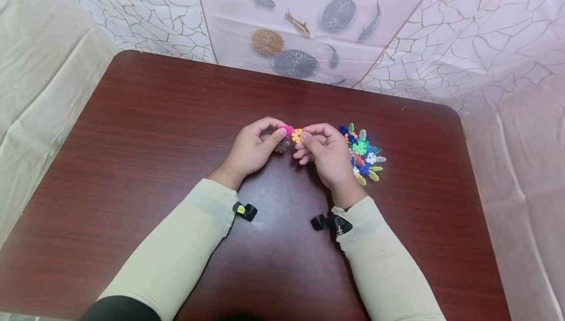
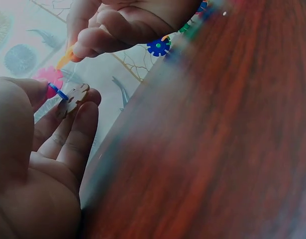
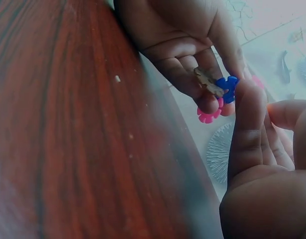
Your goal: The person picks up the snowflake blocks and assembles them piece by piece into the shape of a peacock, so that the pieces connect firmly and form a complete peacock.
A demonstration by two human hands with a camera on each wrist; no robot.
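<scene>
My left hand [image 1: 248, 150] pinches a pink notched flower disc [image 1: 288, 129] between thumb and fingers. Joined to it are a blue disc [image 3: 228, 88] and a brown disc [image 1: 281, 147], which hangs below the thumb. Pink petals [image 3: 209, 116] also show below the brown disc in the right wrist view; whether they belong to a separate disc is unclear. Between thumb and forefinger, my right hand [image 1: 327, 155] pinches an orange notched disc [image 1: 297, 136]. Its edge meets the pink disc's edge; how far their slots interlock cannot be made out.
Just right of my right hand, a cluster of multicoloured notched discs [image 1: 361, 148] lies on the dark red-brown wooden table [image 1: 154, 115]. Patterned cloth [image 1: 291, 21] hangs behind the table's far edge, with pale cloth [image 1: 525, 164] at both sides.
</scene>
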